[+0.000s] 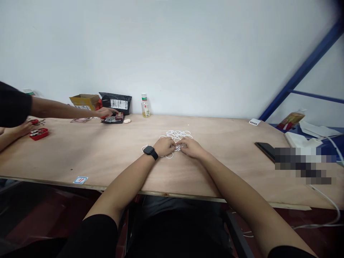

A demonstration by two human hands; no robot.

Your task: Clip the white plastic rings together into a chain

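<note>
A loose heap of thin white rings lies on the wooden table, in the middle. My left hand, with a black watch on its wrist, rests at the near edge of the heap with fingers curled. My right hand sits beside it, fingers pinched. The two hands meet over a white ring between their fingertips; the exact grip is too small to see clearly.
A co-worker's arm reaches from the left to a dark tray. Red parts lie far left. A cardboard box, black bag and small bottle stand by the wall. A black phone lies at right.
</note>
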